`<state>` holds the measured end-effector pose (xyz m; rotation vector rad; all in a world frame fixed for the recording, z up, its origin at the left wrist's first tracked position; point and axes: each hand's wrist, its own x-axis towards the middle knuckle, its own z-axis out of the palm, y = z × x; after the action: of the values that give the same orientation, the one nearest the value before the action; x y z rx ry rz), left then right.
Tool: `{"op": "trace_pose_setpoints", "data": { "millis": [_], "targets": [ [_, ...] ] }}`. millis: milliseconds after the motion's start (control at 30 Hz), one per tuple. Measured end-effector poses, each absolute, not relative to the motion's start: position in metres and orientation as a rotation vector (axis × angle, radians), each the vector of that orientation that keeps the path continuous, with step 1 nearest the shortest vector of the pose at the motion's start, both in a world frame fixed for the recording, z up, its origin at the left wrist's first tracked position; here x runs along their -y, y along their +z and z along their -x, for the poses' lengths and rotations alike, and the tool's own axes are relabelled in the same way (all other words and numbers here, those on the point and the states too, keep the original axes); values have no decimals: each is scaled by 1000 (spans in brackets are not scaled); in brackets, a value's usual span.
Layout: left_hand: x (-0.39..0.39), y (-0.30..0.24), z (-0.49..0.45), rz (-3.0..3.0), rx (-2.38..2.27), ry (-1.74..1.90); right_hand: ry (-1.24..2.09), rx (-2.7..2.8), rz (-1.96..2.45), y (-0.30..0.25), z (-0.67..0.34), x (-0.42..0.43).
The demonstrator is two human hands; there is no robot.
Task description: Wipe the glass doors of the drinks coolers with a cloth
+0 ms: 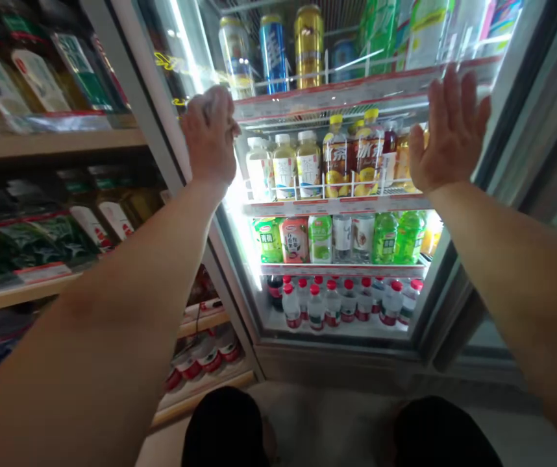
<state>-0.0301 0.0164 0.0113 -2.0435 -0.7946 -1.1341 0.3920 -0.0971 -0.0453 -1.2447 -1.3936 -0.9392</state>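
Note:
My left hand (210, 146) is raised at the upper left of a lit drinks fridge's glass door (288, 243). Its fingers close on a crumpled pale cloth (216, 97), partly hidden by the fingers and slightly blurred. My right hand (451, 139) is at the door's right side with the fingers stretched upward and the palm toward the glass. It holds nothing; whether the palm touches the glass I cannot tell. Behind the glass, between my hands, stand yellow-capped tea bottles (337, 155) and white-capped bottles (283, 165).
Cans (309, 45) line the fridge's top shelf, green bottles (385, 237) a lower one, and red-capped water bottles (332, 305) the bottom. Wooden shelves (78, 146) with bottles stand close on the left. A metal door frame (517, 149) borders the right. My dark-clad knees (224, 428) show below.

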Motion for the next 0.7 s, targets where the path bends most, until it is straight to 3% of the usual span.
{"op": "trace_pose_setpoints", "data": {
  "millis": [100, 233, 433, 533, 700],
  "targets": [
    [-12, -20, 16, 1731, 1063, -1428, -944, 1376, 1268, -46, -391, 96],
    [7, -74, 8, 1861, 1027, -1289, -969, 1328, 1247, -47, -392, 93],
    [7, 1, -2, 1886, 959, -1248, -980, 1315, 1277, -48, -393, 92],
    [11, -3, -24, 1847, 930, -1341, -972, 1306, 1341, -46, -394, 92],
    [23, -30, -34, 2232, 645, -735, -942, 1328, 1387, -44, -394, 92]
  ]
}}
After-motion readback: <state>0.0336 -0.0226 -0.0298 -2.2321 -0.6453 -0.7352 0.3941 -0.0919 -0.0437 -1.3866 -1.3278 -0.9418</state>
